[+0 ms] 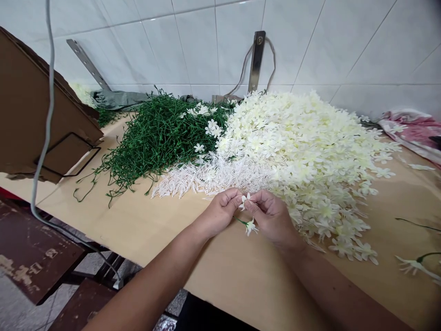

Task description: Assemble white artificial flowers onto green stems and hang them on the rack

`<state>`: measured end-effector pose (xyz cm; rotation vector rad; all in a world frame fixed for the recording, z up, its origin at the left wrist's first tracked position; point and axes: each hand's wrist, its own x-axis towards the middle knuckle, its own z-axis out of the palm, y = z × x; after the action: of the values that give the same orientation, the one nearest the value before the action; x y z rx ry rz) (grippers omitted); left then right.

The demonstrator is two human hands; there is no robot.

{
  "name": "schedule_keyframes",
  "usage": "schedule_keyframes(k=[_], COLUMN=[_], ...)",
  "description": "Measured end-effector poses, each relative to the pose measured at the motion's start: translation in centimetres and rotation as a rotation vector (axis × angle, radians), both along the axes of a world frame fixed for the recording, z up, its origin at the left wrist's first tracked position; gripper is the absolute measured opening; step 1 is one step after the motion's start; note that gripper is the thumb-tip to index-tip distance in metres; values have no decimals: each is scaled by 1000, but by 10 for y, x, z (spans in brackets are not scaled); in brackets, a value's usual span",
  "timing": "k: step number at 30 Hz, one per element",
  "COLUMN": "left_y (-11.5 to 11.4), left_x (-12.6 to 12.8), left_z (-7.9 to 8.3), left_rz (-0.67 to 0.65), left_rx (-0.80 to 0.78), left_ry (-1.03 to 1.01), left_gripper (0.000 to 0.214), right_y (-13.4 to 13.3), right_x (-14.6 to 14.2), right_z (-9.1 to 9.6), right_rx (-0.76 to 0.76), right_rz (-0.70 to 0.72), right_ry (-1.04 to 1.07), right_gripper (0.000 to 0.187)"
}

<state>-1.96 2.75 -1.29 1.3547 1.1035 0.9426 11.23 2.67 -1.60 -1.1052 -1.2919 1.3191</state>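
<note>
My left hand (220, 212) and my right hand (272, 216) meet over the wooden table (144, 225), near its front edge. Both pinch one small artificial flower sprig (248, 225): a thin green stem with a white blossom at the fingertips and another white blossom hanging just below. A big heap of cream-white fabric blossoms (303, 147) lies right behind my right hand. A fan of thin white plastic stamens (210, 177) is spread just behind my left hand. Farther back on the left is a pile of green plastic stems (158, 135).
A brown cardboard box (31, 110) with a black wire handle juts in at the left. A grey cable (48, 115) hangs in front of it. Pink cloth (413, 128) lies at the far right. Loose sprigs (416, 262) rest by the right edge. White tiled wall behind.
</note>
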Motion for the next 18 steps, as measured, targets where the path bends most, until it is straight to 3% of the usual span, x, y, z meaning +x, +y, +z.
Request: schedule_keyframes(k=[10, 14, 18], left_y=[1, 0, -5], left_x=[4, 4, 3], left_z=[3, 7, 13], left_rz=[50, 44, 74], left_rx=[-54, -65, -164], left_ry=[-55, -90, -113], left_gripper=[41, 48, 50], right_y=[4, 3, -6], right_x=[4, 13, 54], right_z=[0, 18, 45], right_rx=[-75, -64, 16], right_rz=[45, 11, -27], right_ry=[13, 121, 224], right_gripper=[23, 25, 26])
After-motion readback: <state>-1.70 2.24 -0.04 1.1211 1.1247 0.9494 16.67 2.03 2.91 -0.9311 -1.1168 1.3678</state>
